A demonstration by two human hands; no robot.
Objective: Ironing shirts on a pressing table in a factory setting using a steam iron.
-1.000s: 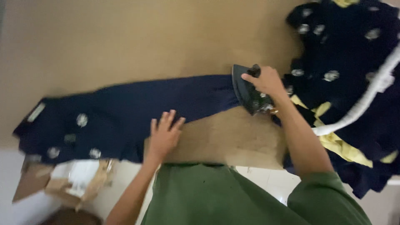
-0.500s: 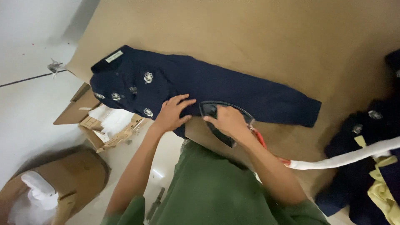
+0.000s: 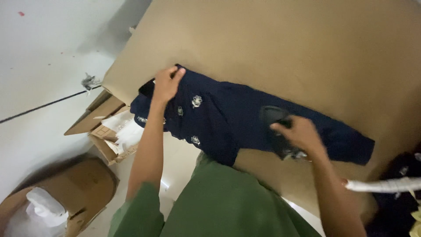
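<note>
A navy garment point(image 3: 228, 118) with small white flower patterns lies flat across a brown padded table point(image 3: 280, 48). My left hand point(image 3: 166, 83) presses flat on the garment's far left end, near the waistband. My right hand point(image 3: 300, 131) grips the handle of a dark iron point(image 3: 276, 131) that rests on the garment's middle right. A white wrapped cord point(image 3: 386, 185) runs off to the right from under my wrist.
An open cardboard box point(image 3: 109, 131) with white paper sits on the floor below the table's left corner. Another box point(image 3: 57, 197) holding white plastic stands at the bottom left. More dark clothes point(image 3: 397, 210) lie at the table's right edge.
My left hand has slid from the garment's middle out to its left end. The iron, in my right hand, has stayed on the garment. The view has shifted right.
</note>
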